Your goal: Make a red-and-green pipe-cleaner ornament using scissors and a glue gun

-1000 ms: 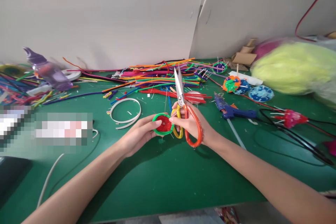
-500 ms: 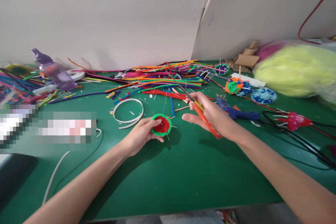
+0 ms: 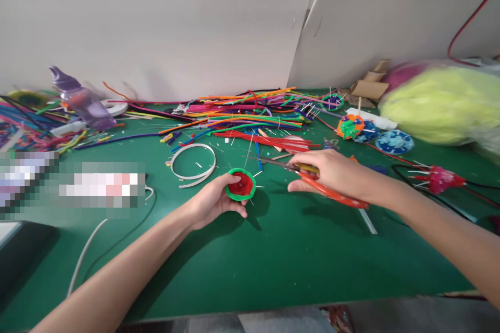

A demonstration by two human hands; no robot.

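My left hand (image 3: 214,200) pinches a small round cup of red and green pipe cleaner (image 3: 247,191), its thumb pressed inside the red middle. Thin white spokes stick out around the green rim. In my right hand (image 3: 332,171) is a pair of scissors with orange handles (image 3: 332,195). Their blades point left, above the table, toward the cup's upper right side, without visibly touching its rim. A translucent stick (image 3: 368,222) shows below the handles. My right hand and forearm partly cover a dark blue tool lying behind them.
Bundles of coloured pipe cleaners (image 3: 242,109) lie along the wall. A coiled white strip (image 3: 213,164) rests beyond my left hand. A purple bottle (image 3: 88,106) stands at the back left; finished round pieces (image 3: 394,142) and a yellow-green bag (image 3: 441,104) are at right. Cables cross both sides.
My right hand has moved down and to the right; the scissors have swung from pointing up and away to pointing left toward the cup. My left hand keeps its hold, nearly still.
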